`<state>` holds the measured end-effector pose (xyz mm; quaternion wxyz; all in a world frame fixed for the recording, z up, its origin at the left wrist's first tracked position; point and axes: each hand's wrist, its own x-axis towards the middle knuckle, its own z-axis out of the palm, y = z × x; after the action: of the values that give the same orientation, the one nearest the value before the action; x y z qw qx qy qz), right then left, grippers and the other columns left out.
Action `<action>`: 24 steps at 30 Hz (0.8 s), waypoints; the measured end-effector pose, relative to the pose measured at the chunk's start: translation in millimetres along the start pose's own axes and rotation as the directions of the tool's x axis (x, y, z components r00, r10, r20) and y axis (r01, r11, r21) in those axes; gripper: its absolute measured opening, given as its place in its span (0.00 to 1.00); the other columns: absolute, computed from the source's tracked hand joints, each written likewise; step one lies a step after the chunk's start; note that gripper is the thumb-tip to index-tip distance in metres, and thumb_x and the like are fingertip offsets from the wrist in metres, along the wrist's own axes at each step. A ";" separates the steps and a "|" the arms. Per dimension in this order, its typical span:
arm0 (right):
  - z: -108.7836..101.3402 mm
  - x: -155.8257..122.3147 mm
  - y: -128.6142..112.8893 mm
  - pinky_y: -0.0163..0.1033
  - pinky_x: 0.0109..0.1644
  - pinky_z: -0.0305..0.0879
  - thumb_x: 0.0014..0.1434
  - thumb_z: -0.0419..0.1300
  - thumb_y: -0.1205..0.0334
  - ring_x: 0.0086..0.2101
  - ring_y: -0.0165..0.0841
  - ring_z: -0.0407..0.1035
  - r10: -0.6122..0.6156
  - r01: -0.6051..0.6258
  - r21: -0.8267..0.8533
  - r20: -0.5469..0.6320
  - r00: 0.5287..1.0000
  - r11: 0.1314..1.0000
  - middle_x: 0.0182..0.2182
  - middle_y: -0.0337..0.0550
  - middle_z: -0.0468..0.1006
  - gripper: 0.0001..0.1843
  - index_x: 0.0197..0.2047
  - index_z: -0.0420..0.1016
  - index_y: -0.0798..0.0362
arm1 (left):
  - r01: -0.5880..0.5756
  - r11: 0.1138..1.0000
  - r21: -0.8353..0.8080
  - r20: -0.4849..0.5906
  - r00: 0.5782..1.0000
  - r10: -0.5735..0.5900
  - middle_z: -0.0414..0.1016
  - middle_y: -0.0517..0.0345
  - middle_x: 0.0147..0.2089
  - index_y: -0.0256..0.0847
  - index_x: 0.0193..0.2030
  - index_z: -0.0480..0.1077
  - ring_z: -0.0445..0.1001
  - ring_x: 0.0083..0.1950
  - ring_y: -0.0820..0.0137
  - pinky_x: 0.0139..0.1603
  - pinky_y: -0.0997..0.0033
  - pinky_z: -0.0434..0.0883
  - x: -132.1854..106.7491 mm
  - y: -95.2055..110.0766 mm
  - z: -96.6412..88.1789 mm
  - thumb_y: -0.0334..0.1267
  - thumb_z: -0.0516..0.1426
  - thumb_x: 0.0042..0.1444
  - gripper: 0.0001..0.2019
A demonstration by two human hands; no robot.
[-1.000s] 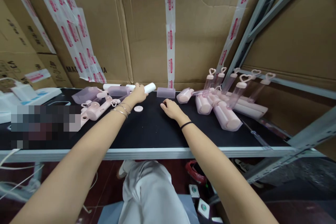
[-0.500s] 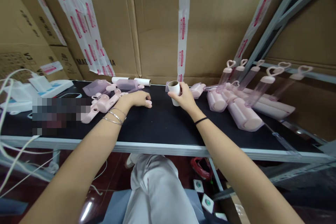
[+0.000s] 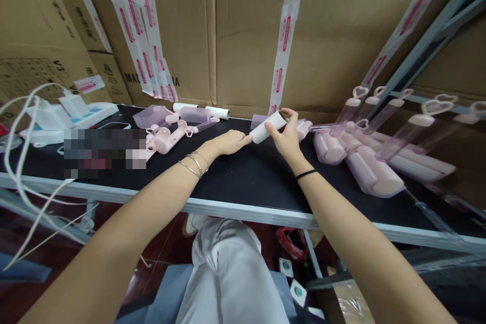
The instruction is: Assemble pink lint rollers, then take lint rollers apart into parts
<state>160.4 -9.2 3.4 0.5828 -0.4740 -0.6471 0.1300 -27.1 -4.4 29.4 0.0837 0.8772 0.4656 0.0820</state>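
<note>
Roll (image 3: 268, 127) of paper pinched in curled right hand (image 3: 289, 137), tilted just above black table (image 3: 243, 177), toward 12 o'clock. Left hand (image 3: 228, 142) at its 9 o'clock, open flat, holding nothing, fingertips (image 3: 246, 137) touching low end. Best to grip softly, steady that end, avoid pink rollers (image 3: 364, 167) at 3 o'clock.

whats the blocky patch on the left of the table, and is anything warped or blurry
Head view: the blocky patch is a pixel mosaic masking part of the black table; the wide lens stretches both forearms; light is soft, without glare; the right hand gripping the white refill roll and the left hand at its end look sharp.
</note>
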 end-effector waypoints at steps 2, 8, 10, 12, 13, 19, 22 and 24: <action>-2.3 -0.4 -3.9 0.48 0.47 0.70 0.54 0.58 0.50 0.47 0.42 0.69 -0.045 0.044 -0.056 -0.023 0.999 0.997 0.55 0.56 0.67 0.32 0.58 0.54 0.50 | -0.021 0.999 0.046 -0.005 1.000 0.021 0.79 0.42 0.42 0.32 0.41 0.74 0.76 0.40 0.62 0.45 0.66 0.67 0.2 2.1 0.2 0.47 0.36 0.67 0.29; -5.0 -1.8 -8.1 0.46 0.44 0.70 0.57 0.56 0.49 0.43 0.39 0.69 -0.079 0.076 -0.147 -0.011 0.997 0.986 0.53 0.54 0.68 0.32 0.60 0.52 0.50 | 0.303 0.930 0.208 -0.257 0.934 -0.247 0.76 0.38 0.51 0.33 0.49 0.73 0.73 0.54 0.56 0.53 0.60 0.66 -0.9 -23.1 -11.1 0.40 0.40 0.66 0.23; -5.2 -1.9 -7.5 0.46 0.44 0.70 0.57 0.55 0.49 0.43 0.39 0.69 -0.073 0.071 -0.163 -0.010 0.997 0.984 0.53 0.54 0.68 0.32 0.61 0.52 0.50 | 0.543 0.818 0.191 -0.412 0.800 -0.436 0.73 0.35 0.55 0.31 0.54 0.71 0.69 0.59 0.52 0.56 0.56 0.63 -5.5 -43.1 -19.5 0.37 0.43 0.64 0.21; -5.1 -2.0 -7.0 0.46 0.45 0.69 0.57 0.55 0.48 0.43 0.39 0.69 -0.071 0.069 -0.153 -0.007 0.997 0.986 0.53 0.55 0.69 0.31 0.60 0.53 0.51 | 0.701 0.689 0.184 -0.402 0.693 -0.598 0.70 0.32 0.59 0.29 0.58 0.69 0.64 0.63 0.47 0.61 0.48 0.58 -10.7 -61.2 -27.2 0.37 0.48 0.62 0.21; -5.0 -2.0 -6.9 0.46 0.46 0.69 0.57 0.55 0.49 0.43 0.39 0.69 -0.074 0.073 -0.145 -0.002 0.997 0.987 0.52 0.55 0.69 0.31 0.59 0.53 0.52 | 0.760 0.624 0.183 -0.350 0.643 -0.681 0.67 0.31 0.61 0.29 0.59 0.68 0.61 0.65 0.44 0.62 0.43 0.54 -12.9 -67.5 -30.0 0.38 0.51 0.60 0.23; -5.3 -2.2 -9.5 0.45 0.49 0.67 0.57 0.55 0.51 0.48 0.40 0.69 -0.065 0.072 -0.175 0.042 0.997 0.982 0.54 0.56 0.69 0.30 0.59 0.53 0.53 | 0.739 0.618 0.267 -0.188 0.669 -0.719 0.67 0.33 0.62 0.31 0.60 0.68 0.58 0.67 0.42 0.65 0.32 0.43 -15.7 -58.8 -34.1 0.31 0.50 0.57 0.23; -7.5 -1.1 -12.3 0.45 0.51 0.66 0.56 0.56 0.52 0.50 0.41 0.67 -0.061 0.057 -0.168 -0.020 0.998 0.984 0.57 0.56 0.67 0.31 0.59 0.54 0.54 | 0.674 0.669 0.313 -0.156 0.731 -0.664 0.72 0.33 0.58 0.30 0.57 0.70 0.66 0.62 0.45 0.65 0.32 0.42 -17.1 -42.9 -35.2 0.28 0.50 0.55 0.23; -9.7 0.0 -13.5 0.45 0.53 0.65 0.55 0.57 0.55 0.51 0.41 0.66 -0.058 0.049 -0.184 -0.044 0.997 0.982 0.58 0.56 0.66 0.31 0.60 0.55 0.55 | 0.617 0.713 0.334 -0.122 0.778 -0.616 0.74 0.35 0.55 0.32 0.56 0.71 0.69 0.59 0.46 0.65 0.33 0.43 -19.5 -33.5 -37.6 0.31 0.53 0.55 0.21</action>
<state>162.8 -19.9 15.9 0.5557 -0.5111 -0.6543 0.0428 -73.1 0.5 57.2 -0.0542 0.6719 0.7378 -0.0356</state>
